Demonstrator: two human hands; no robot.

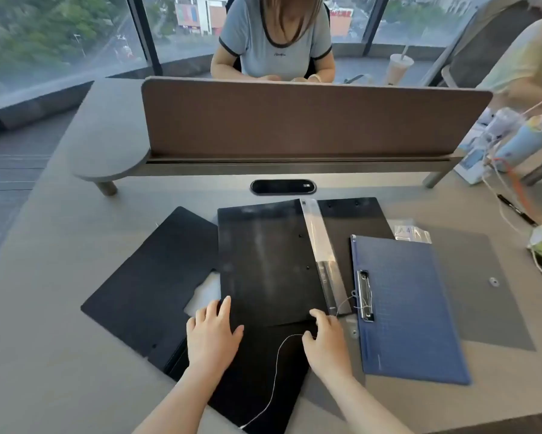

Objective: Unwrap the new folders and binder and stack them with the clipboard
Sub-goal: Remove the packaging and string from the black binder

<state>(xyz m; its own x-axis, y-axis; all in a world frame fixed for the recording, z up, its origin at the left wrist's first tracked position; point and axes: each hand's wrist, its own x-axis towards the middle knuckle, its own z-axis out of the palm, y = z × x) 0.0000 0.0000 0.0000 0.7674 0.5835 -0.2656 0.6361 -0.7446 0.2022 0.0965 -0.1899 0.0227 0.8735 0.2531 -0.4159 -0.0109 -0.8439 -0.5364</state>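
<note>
Below, matte black binder [269, 261], rectangular blue clipboard [410, 305].

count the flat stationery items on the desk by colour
black: 4, left folder, centre folder under both hands, one behind it, one nearest the camera
blue: 1, clipboard
grey: 1, sheet at right
total: 6
</note>
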